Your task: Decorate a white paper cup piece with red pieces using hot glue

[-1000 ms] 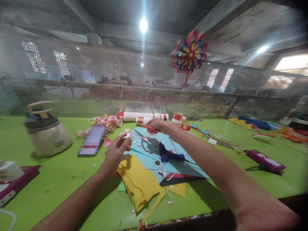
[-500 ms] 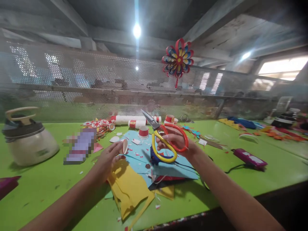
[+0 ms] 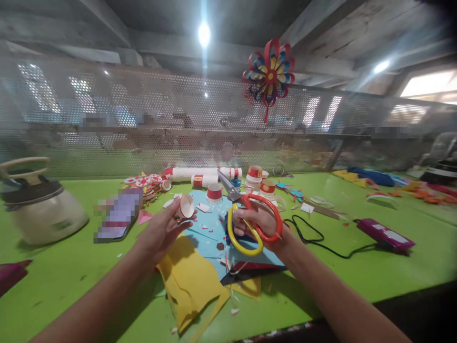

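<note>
My left hand (image 3: 165,230) is closed round a small paper cup (image 3: 187,206), its open mouth turned towards me. In my right hand (image 3: 260,220) is a pair of scissors (image 3: 232,186) with one red and one yellow handle loop. The blades point up and to the left, and they look closed together. Beyond the hands another red and white paper cup (image 3: 214,194) stands upside down on light blue paper (image 3: 203,233). A blue tool, partly hidden by my right hand, lies on that paper. Torn yellow paper (image 3: 193,281) spreads below my left hand.
Long stacks of paper cups (image 3: 194,174) lie at the back by a perforated screen, where a paper flower (image 3: 270,76) hangs. A kettle (image 3: 43,209) and a phone (image 3: 119,214) are on the left. A purple corded device (image 3: 385,235) lies on the right.
My left hand has turned the cup so that more of its inside shows, and raised it slightly. My right hand with the scissors has shifted slightly down. The camera view has shifted a little.
</note>
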The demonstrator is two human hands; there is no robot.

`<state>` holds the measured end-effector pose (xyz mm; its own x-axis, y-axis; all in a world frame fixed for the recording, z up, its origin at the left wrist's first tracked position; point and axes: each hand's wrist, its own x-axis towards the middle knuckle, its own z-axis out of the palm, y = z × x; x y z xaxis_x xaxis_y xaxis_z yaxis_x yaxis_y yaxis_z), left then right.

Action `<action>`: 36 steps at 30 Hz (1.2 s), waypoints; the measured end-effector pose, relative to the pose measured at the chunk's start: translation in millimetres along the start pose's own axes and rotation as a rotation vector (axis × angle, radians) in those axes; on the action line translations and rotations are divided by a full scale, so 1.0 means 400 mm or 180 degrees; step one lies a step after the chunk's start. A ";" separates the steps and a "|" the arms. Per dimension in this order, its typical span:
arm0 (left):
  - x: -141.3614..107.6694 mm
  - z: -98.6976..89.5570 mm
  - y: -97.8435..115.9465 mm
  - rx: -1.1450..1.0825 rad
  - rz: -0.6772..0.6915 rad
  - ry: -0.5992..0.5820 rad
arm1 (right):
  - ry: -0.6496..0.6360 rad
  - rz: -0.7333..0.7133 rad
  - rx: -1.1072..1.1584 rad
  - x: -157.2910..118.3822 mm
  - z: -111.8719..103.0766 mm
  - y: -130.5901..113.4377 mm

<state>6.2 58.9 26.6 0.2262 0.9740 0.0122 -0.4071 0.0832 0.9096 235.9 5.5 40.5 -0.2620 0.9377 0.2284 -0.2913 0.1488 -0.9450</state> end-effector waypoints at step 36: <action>-0.011 -0.052 -0.031 -0.0236 -0.0245 -0.0323 | 0.0445 0.0280 -0.0351 -0.062 0.064 0.046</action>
<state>-8.1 58.0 6.7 0.3461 0.9381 -0.0112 -0.4486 0.1760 0.8762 213.4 -23.0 23.4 -0.1494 0.9819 0.1164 -0.1685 0.0907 -0.9815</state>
